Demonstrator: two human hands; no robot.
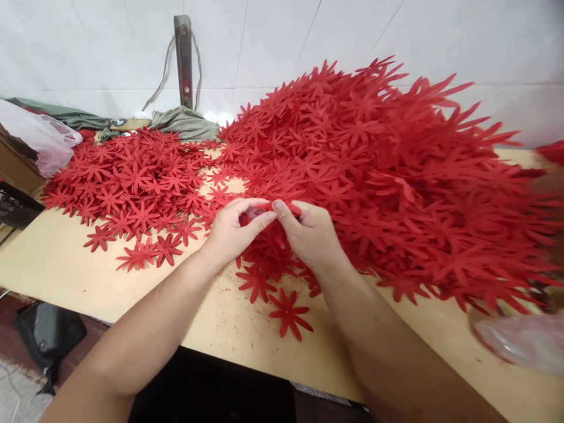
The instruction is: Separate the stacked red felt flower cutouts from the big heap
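Red flower piece [264,207] at centre, raised a little in front of the heaps, mostly covered by my fingers; only bits of red show. My left hand [235,229] comes in from eight o'clock, thumb and fingers pinched together on it. My right hand [311,232] comes in from four o'clock, thumb pressed over it, its other fingers curled and partly hidden. The two thumb tips almost meet.

Just below, at six o'clock: a loose red flower [289,314], petals spread flat on the table [48,252], reddish specks scattered to its left. From twelve round to four: the large heap [388,170] of the same pieces, its upper part blurred. At nine to ten: a smaller, lower heap [136,176], stray pieces along its near edge.

Farther out: grey-green cloth [185,122] at ten, metal bracket [184,61] on the tiled wall [282,35] at eleven, whitish plastic bag [50,138] past the small heap at nine, clear plastic [524,341] at four, dark bag [48,335] below the table edge at eight.
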